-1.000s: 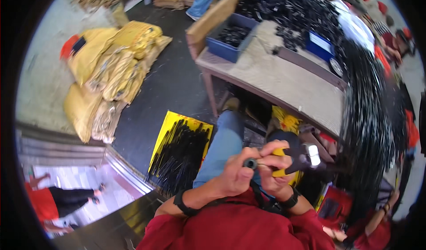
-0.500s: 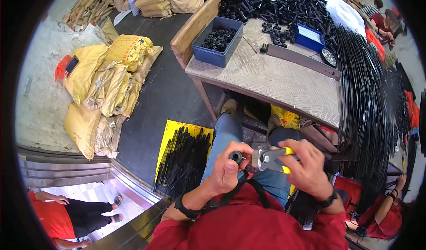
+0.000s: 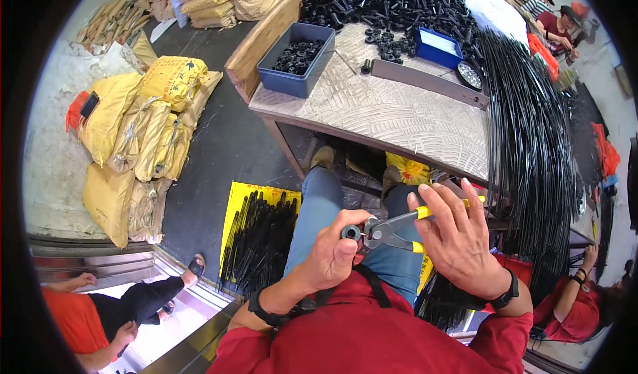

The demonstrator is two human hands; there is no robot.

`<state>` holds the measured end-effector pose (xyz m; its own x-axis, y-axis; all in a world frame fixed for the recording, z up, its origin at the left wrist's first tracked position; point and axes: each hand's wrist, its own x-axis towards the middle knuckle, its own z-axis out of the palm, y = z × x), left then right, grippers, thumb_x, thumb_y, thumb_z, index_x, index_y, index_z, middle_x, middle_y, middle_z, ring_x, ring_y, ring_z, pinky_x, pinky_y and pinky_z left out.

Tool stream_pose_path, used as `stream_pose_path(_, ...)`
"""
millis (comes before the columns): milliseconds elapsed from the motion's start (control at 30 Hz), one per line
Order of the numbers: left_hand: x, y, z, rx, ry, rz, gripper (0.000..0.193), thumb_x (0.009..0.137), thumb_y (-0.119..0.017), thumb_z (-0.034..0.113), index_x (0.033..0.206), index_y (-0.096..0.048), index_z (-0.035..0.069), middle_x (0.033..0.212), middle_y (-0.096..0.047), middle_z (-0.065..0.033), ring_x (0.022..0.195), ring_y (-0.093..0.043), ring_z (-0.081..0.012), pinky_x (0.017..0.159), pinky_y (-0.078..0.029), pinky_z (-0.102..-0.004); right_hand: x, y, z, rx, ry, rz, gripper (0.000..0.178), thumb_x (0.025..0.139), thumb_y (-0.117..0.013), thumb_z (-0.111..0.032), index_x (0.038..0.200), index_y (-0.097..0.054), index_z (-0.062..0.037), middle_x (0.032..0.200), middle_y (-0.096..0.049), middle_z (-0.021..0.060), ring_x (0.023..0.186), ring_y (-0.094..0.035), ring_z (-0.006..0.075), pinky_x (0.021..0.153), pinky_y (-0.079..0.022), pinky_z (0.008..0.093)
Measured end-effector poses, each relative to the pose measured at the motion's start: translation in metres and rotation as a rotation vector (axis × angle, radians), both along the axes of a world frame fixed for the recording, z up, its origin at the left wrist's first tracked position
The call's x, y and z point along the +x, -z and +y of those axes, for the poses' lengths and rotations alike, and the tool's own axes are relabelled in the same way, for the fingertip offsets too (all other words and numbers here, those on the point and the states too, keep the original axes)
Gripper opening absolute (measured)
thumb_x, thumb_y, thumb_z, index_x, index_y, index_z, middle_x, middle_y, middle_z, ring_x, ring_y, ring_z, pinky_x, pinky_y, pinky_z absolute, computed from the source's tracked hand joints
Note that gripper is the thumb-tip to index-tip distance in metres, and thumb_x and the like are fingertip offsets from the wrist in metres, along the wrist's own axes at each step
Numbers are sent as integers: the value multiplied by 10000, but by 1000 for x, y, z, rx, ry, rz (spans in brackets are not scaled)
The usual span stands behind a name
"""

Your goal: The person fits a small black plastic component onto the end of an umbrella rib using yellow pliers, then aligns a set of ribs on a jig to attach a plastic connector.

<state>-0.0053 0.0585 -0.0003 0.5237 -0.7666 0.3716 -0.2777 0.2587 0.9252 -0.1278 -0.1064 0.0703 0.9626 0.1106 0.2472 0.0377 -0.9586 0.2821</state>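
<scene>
A short black hollow cylinder [image 3: 351, 232] sits in my left hand [image 3: 325, 258], pinched by thumb and fingers with its round end up. A pair of end-cutting pliers [image 3: 376, 233] with yellow-tipped handles has its metal head against the right side of this cylinder. The plier handles are spread apart. My right hand [image 3: 462, 251] keeps hold of the pliers loosely, its fingers stretched along and past the upper handle. Whatever lies between the jaws is too small to make out. Both hands are above my lap.
Ahead stands a worktable [image 3: 372, 118] with a blue-grey bin [image 3: 292, 85] of small black parts, a metal bar [image 3: 425, 85] and a heap of black parts [image 3: 399, 5]. Long black rods [image 3: 525, 141] hang off its right side. Black rods [image 3: 259, 238] lie on a yellow sheet at left.
My right hand has loosened and its fingers have straightened, while the plier handles have spread wider. The view has shifted slightly. A person at lower left has moved a leg.
</scene>
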Motion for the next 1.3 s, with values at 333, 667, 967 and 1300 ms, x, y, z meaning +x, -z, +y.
stream_pose_path(333, -1, 1, 4, 35, 26, 69, 537, 927, -294, 453, 1118, -432, -30, 851, -531, -104, 698, -512, -144, 649, -425, -261, 7, -25, -6, -180, -144, 97, 250, 699, -546, -172, 890, -585, -15, 929, -492, 102, 744, -479, 211, 664, -389, 352)
stream_pose_path(667, 5, 8, 5, 93, 69, 243, 720, 868, -235, 610, 1085, -517, -16, 783, -483, -29, 614, -425, -55, 534, -348, -194, 13, 11, -11, 540, -208, 316, 351, 604, -592, 16, 942, -504, -24, 976, -449, 134, 892, -481, 272, 674, -404, 364)
stream_pose_path(967, 10, 7, 11, 67, 278, 284, 654, 864, -282, 607, 978, -487, -3, 694, -453, -41, 603, -396, -87, 574, -332, -240, 15, -30, -37, 1402, -85, 1042, 221, 814, -494, -39, 1004, -380, -40, 756, -569, 113, 599, -585, 312, 538, -438, 365)
stream_pose_path(1300, 6, 18, 4, 44, 263, 124, 547, 920, -265, 495, 1009, -453, -11, 802, -464, -91, 627, -458, -140, 581, -391, -273, 24, -37, -36, 1093, -177, 962, 208, 846, -514, -93, 978, -367, -28, 780, -507, 200, 700, -506, 418, 563, -380, 441)
